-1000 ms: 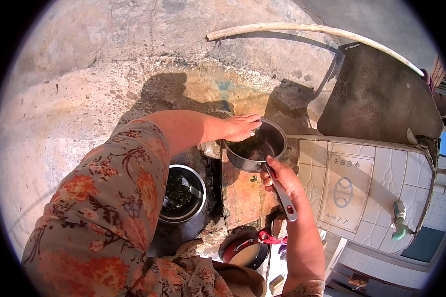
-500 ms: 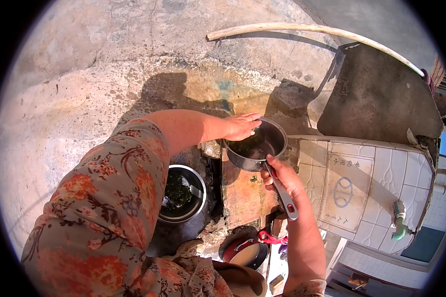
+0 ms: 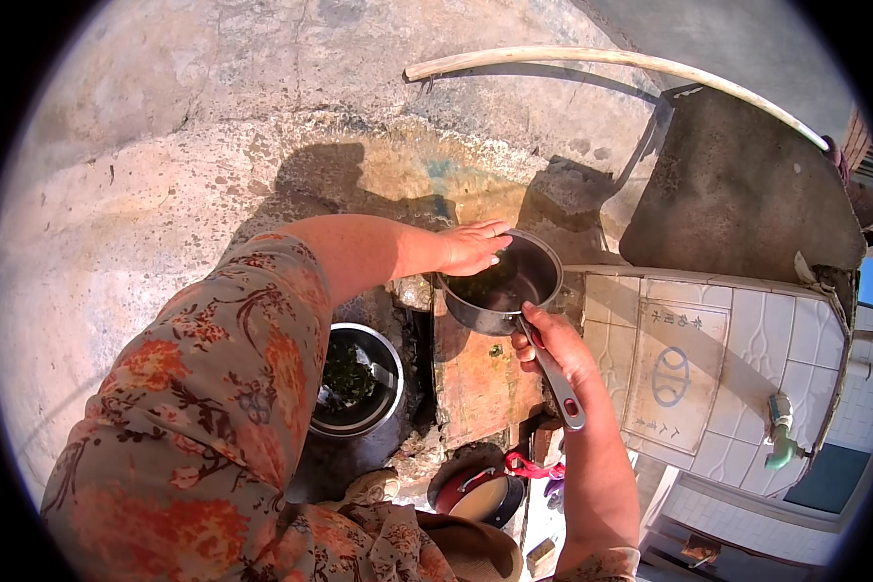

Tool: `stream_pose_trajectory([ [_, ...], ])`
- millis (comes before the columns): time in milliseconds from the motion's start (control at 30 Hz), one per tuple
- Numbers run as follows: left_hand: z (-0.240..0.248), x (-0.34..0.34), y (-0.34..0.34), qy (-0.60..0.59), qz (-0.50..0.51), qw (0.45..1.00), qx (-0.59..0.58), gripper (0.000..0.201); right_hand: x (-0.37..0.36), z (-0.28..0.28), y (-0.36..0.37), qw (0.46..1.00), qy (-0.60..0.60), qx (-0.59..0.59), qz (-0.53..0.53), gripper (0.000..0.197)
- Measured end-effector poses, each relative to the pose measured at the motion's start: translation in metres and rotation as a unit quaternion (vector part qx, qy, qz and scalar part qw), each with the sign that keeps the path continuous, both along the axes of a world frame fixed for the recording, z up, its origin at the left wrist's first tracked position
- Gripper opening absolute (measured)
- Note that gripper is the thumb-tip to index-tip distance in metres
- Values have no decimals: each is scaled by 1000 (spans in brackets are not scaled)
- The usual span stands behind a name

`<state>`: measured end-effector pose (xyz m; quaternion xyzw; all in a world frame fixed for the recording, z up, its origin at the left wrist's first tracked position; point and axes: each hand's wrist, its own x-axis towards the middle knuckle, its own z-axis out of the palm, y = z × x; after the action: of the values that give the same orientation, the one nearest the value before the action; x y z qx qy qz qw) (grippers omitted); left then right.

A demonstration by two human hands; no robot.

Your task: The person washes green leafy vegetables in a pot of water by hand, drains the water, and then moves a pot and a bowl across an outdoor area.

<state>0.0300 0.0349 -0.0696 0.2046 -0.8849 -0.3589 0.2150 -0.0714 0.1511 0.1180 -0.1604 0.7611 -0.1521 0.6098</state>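
Note:
A dark metal saucepan (image 3: 529, 276) with a long grey handle is held over an orange-brown slab. My right hand (image 3: 558, 347) wraps round its handle near the rim. Across the far left of the rim lies my left hand (image 3: 472, 247), its fingers stretched out flat; a ring shows on one finger. Beneath that palm some dark green leaves are partly visible inside the pan. To the left, close to my left sleeve, stands a steel bowl (image 3: 398, 373) with chopped dark green leaves (image 3: 347, 376) in it.
A tiled block (image 3: 737, 359) with a green-mouthed tap (image 3: 781, 441) is on the right. Behind it rises a dark stone slab (image 3: 747, 184), with a pale curved pole (image 3: 572, 54) above. A red-and-black pan (image 3: 470, 500) sits near my body. One green scrap (image 3: 496, 350) lies on the orange-brown slab (image 3: 475, 398).

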Motion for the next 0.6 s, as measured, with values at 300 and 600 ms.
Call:
stream_pose_trajectory([
  [300,-3,-3,1,-1,0,1000,-6,48,0,1,1,1000,6,-4,3,26],
  [600,0,-4,3,-2,-2,1000,14,48,1,3,1,1000,0,-1,-6,26],
])
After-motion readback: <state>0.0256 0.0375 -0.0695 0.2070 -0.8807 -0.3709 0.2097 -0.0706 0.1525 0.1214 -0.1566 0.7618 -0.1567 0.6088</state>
